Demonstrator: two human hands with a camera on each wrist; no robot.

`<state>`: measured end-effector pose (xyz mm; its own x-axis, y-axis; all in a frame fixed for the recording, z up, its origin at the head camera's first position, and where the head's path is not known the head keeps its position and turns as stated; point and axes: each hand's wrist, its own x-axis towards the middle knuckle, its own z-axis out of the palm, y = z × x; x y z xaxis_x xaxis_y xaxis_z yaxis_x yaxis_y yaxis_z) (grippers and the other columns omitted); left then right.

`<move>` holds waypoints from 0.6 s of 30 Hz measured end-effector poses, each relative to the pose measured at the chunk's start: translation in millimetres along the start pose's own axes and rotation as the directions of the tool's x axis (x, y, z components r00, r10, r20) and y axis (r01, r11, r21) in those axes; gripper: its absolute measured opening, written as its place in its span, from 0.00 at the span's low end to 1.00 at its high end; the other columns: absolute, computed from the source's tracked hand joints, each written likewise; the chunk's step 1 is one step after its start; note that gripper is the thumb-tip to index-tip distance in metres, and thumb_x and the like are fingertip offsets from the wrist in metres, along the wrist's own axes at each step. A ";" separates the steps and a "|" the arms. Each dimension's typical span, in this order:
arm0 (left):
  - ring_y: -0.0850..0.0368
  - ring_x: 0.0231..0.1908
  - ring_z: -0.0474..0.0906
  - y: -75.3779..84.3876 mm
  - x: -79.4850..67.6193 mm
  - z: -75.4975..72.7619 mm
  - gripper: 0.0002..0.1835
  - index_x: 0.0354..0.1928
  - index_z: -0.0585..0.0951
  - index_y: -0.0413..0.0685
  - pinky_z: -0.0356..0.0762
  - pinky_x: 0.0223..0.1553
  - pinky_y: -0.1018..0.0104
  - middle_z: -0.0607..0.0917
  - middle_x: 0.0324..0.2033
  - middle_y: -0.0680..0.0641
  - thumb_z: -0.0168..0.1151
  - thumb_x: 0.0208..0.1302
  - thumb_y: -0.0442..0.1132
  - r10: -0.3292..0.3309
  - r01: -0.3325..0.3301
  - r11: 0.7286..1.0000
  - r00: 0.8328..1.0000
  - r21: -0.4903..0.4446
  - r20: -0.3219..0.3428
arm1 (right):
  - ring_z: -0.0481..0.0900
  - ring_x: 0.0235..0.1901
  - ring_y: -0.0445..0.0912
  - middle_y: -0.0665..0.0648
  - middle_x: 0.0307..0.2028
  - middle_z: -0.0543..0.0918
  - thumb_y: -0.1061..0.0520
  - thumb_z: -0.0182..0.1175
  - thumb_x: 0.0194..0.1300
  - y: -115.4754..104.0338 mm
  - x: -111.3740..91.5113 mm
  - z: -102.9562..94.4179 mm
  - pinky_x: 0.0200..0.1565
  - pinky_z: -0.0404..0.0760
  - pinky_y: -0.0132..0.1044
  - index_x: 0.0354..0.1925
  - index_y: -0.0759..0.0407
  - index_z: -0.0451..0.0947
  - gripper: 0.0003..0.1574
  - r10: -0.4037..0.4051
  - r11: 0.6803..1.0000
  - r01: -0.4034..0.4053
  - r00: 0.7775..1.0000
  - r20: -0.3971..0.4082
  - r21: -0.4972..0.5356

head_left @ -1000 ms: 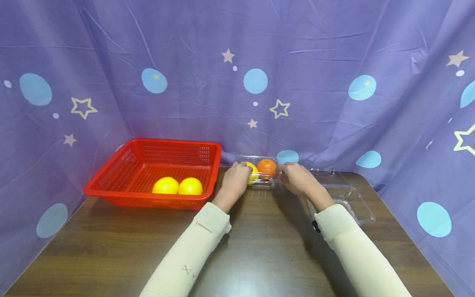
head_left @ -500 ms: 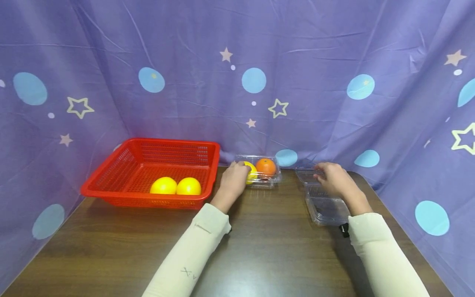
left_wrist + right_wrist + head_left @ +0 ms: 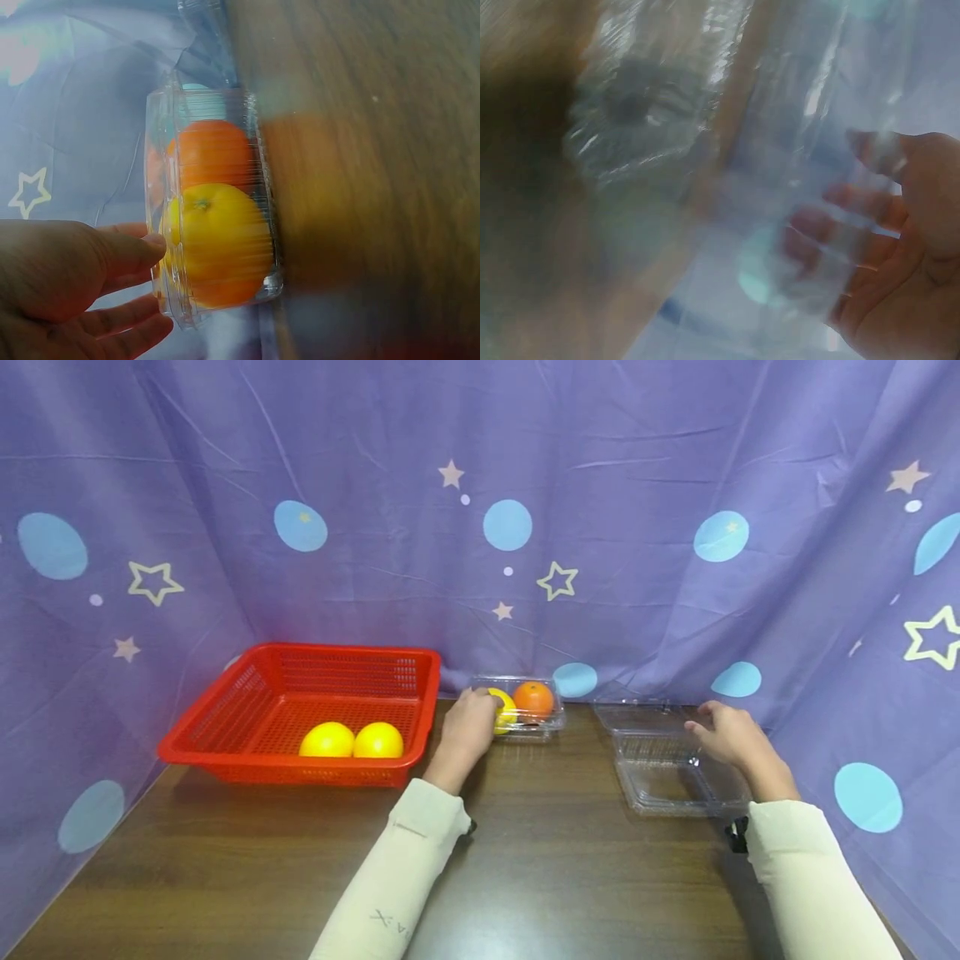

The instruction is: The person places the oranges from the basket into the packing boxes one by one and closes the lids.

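My left hand (image 3: 469,724) touches the left end of a closed clear plastic clamshell box (image 3: 271,225). In the left wrist view the thumb and fingertips rest at its lid edge, fingers fairly straight. Inside sit a yellow citrus fruit (image 3: 219,240) and an orange one (image 3: 534,700). My right hand (image 3: 735,739) is at the right side of a second clear clamshell (image 3: 637,789), which lies open with its lid (image 3: 630,717) folded back. In the blurred right wrist view, its loosely spread fingers (image 3: 810,221) show through the clear plastic.
A red perforated basket (image 3: 300,762) stands at the back left, with two yellow fruits (image 3: 327,740) near its front wall. A purple curtain (image 3: 420,560) hangs close behind the brown wooden table (image 3: 525,877).
My right hand has left the closed box's right end and moved right to the open clamshell. The left hand has stayed at the closed box. The head view has shifted slightly.
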<state>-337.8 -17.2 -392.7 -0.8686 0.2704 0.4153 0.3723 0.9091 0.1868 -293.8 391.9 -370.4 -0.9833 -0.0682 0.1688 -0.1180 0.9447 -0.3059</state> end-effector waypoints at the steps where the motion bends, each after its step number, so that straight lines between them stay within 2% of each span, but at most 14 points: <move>1: 0.43 0.43 0.81 -0.4 -0.4 0.1 0.14 0.45 0.91 0.53 0.84 0.39 0.49 0.87 0.44 0.46 0.62 0.65 0.29 -0.005 0.005 1.000 1.000 -0.007 -0.001 | 0.73 0.54 0.80 0.83 0.55 0.76 0.47 0.56 0.75 3.7 -0.6 0.8 0.54 0.72 0.71 0.62 0.79 0.68 0.36 0.017 1.000 -0.017 1.000 0.002 0.006; 8: 0.43 0.45 0.82 -1.2 -2.0 0.7 0.14 0.47 0.91 0.55 0.84 0.40 0.50 0.87 0.46 0.47 0.63 0.66 0.30 -0.026 0.025 0.999 1.000 -0.030 -0.014 | 0.71 0.55 0.81 0.84 0.53 0.76 0.42 0.51 0.78 22.0 -3.6 3.1 0.54 0.71 0.71 0.61 0.82 0.66 0.41 0.065 0.997 -0.066 0.998 0.016 0.039; 13: 0.44 0.45 0.82 0.0 -2.2 -0.6 0.14 0.48 0.91 0.54 0.84 0.40 0.50 0.87 0.47 0.48 0.64 0.66 0.32 -0.031 0.030 0.999 0.999 -0.035 -0.018 | 0.71 0.55 0.81 0.84 0.54 0.76 0.39 0.46 0.79 27.1 -3.7 5.4 0.55 0.71 0.70 0.59 0.84 0.67 0.44 0.119 0.989 -0.124 0.990 0.071 0.084; 16: 0.43 0.45 0.82 0.6 -3.0 -1.8 0.13 0.47 0.91 0.54 0.84 0.39 0.50 0.87 0.46 0.47 0.65 0.66 0.32 -0.030 0.029 0.999 0.999 -0.039 -0.022 | 0.77 0.48 0.75 0.83 0.50 0.78 0.38 0.45 0.80 27.8 -3.0 10.4 0.51 0.76 0.63 0.57 0.83 0.70 0.44 0.175 0.967 -0.192 0.978 0.116 0.167; 18: 0.44 0.44 0.82 0.4 -3.7 -2.1 0.12 0.46 0.91 0.54 0.83 0.38 0.50 0.87 0.45 0.47 0.65 0.65 0.32 -0.030 0.029 0.999 0.999 -0.036 -0.024 | 0.81 0.40 0.65 0.78 0.43 0.80 0.39 0.47 0.79 27.2 -2.3 14.3 0.45 0.81 0.55 0.56 0.83 0.70 0.43 0.216 0.926 -0.256 0.962 0.165 0.279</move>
<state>-333.7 -18.5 -392.2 -0.8714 0.2350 0.4306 0.3580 0.9047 0.2308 -296.7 413.1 -392.5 -0.9946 0.0856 -0.0587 0.1037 0.8026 -0.5875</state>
